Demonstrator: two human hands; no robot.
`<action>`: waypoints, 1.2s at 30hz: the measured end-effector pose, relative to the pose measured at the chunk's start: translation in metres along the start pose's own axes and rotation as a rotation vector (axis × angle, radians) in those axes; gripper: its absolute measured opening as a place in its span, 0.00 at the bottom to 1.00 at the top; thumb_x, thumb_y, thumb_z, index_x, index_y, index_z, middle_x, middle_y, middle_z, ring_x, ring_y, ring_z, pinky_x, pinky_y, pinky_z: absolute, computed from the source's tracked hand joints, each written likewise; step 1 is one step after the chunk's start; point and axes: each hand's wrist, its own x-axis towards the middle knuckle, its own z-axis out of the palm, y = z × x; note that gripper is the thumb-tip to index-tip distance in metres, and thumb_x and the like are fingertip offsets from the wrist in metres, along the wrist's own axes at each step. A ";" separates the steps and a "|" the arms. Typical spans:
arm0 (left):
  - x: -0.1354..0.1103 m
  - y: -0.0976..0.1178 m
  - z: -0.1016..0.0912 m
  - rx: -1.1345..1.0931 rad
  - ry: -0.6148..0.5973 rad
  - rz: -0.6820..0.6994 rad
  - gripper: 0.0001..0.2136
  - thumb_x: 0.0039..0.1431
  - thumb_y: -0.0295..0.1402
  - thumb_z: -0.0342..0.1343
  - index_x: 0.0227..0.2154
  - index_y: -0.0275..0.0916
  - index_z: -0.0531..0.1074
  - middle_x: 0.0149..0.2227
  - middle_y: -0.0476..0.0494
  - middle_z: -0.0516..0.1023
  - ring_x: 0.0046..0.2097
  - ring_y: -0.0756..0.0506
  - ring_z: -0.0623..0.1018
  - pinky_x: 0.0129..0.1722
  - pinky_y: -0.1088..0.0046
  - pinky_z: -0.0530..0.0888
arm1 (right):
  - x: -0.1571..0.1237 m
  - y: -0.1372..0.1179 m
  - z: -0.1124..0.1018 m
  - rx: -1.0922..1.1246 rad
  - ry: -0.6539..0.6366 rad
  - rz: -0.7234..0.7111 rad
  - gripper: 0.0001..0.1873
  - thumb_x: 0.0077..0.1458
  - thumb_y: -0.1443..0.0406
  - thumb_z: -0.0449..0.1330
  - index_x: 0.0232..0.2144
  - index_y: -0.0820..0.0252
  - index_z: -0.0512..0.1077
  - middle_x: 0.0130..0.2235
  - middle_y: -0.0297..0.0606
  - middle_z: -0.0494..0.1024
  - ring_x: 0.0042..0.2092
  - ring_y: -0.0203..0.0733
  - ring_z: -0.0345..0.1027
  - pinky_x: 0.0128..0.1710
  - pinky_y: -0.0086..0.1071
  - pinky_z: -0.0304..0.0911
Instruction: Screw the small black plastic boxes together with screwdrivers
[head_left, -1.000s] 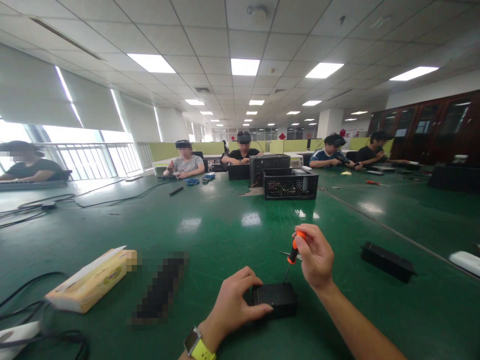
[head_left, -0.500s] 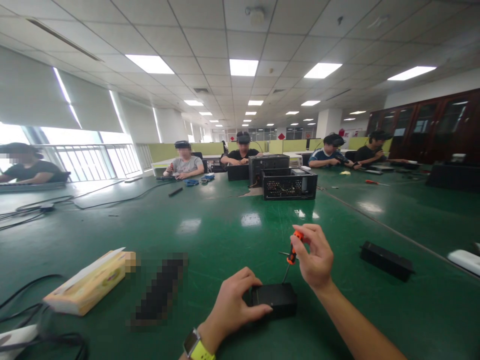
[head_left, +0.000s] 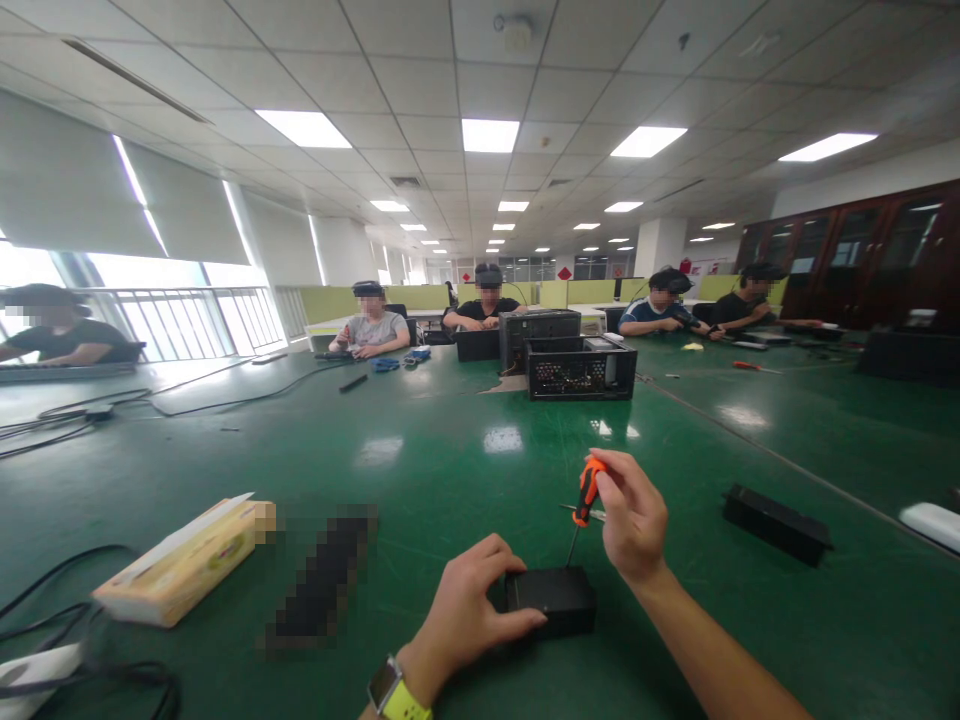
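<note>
"What's behind it all?"
"A bright office under a white tiled ceiling (head_left: 416,80), with a broad, glossy green table (head_left: 420,470) stretching beyond the grip."
"What stands on it?"
"A black metal computer case (head_left: 581,370) with a perforated side, well beyond the grip. Well left of the grip lies a soft yellow tissue packet (head_left: 187,570); to its right, a long black box (head_left: 776,522)."
"And the hands?"
"The left hand (head_left: 465,600) is partly curled, thumb and fingers around the left end of a small black rectangular box (head_left: 561,597) on the table. The right hand (head_left: 634,510) has its fingers closed about a tilted orange-and-black screwdriver (head_left: 588,492), tip at that box's far edge. Whether it's seated, I can't tell."
"Anything smaller?"
"A thin metal piece (head_left: 598,515) just behind the screwdriver, partly hidden."
</note>
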 end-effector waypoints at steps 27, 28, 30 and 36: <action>0.000 -0.002 0.000 0.019 0.007 0.007 0.18 0.45 0.45 0.71 0.35 0.38 0.78 0.34 0.45 0.74 0.34 0.45 0.74 0.33 0.73 0.70 | -0.003 -0.018 0.013 0.306 0.076 0.298 0.14 0.56 0.64 0.62 0.46 0.54 0.69 0.36 0.34 0.72 0.29 0.35 0.70 0.22 0.29 0.71; 0.000 -0.003 0.000 0.018 0.007 0.009 0.19 0.45 0.45 0.70 0.35 0.37 0.78 0.34 0.45 0.74 0.34 0.45 0.74 0.34 0.73 0.70 | -0.004 -0.020 0.014 0.330 0.073 0.320 0.14 0.56 0.63 0.62 0.46 0.54 0.69 0.35 0.34 0.72 0.29 0.35 0.70 0.22 0.29 0.71; 0.000 -0.003 0.000 0.018 0.006 0.012 0.19 0.46 0.46 0.70 0.35 0.37 0.78 0.34 0.45 0.74 0.35 0.45 0.74 0.34 0.73 0.71 | -0.005 -0.023 0.016 0.354 0.062 0.349 0.14 0.56 0.63 0.63 0.46 0.55 0.69 0.34 0.33 0.72 0.28 0.34 0.70 0.23 0.29 0.72; 0.000 -0.003 0.000 0.014 0.010 0.021 0.20 0.47 0.48 0.69 0.35 0.38 0.79 0.33 0.45 0.74 0.34 0.45 0.75 0.33 0.73 0.71 | -0.013 -0.024 0.022 0.369 0.045 0.384 0.15 0.56 0.62 0.63 0.46 0.55 0.68 0.32 0.33 0.72 0.28 0.35 0.69 0.21 0.28 0.71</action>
